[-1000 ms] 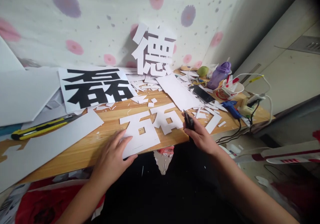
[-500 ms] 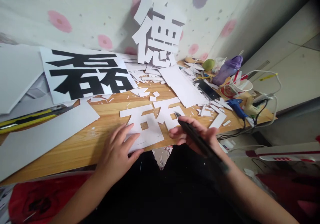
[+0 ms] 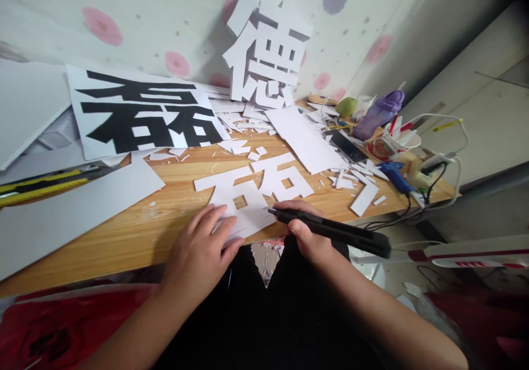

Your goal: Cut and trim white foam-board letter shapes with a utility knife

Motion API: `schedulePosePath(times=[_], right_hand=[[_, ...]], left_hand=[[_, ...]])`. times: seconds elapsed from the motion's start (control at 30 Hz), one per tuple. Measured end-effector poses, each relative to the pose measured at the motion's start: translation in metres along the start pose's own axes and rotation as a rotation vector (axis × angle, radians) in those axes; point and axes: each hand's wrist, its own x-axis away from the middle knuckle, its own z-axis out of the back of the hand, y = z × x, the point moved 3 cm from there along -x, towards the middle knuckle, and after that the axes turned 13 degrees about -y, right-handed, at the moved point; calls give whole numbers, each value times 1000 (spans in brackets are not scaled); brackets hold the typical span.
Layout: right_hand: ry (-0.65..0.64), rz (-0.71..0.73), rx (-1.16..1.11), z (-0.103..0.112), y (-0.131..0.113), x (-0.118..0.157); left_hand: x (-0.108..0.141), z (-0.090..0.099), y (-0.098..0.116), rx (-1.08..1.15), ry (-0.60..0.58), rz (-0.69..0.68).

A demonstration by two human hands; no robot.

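A white foam board piece cut partly into a character, with a square hole in it, lies at the table's front edge. My left hand rests on its lower left part, fingers spread. In my right hand is a black utility knife, its tip at the right edge of the board and its rear end pointing right. Just behind lies a second cut-out character, also with a square hole. Thin lines mark the board near my left fingers.
A printed sheet with black characters lies back left, a yellow-black cutter and long white strip before it. A white 3D character leans on the wall. Scraps, a phone, a cup and a blue glue gun lie right.
My right hand has moved left and down, bringing the knife from above the second cut-out to the front board's right edge. My left hand stays on the board. The view has shifted slightly.
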Motion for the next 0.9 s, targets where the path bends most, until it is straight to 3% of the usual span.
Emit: schedulePosePath(times=[0.1,0.23,0.43,0.9], right_hand=[[52,20,158,-4,-5,-6],[25,154,258,-14,-4,-13],[77,291,584,-18,-3,-7],[4,316,629,-19,-3,-9]], left_hand=[[2,1,6,-78,3,32],[0,3,15,-218,14,54],[-6,-4,18,-126,29,-96],[-4,-14,12,-72,-5,-79]])
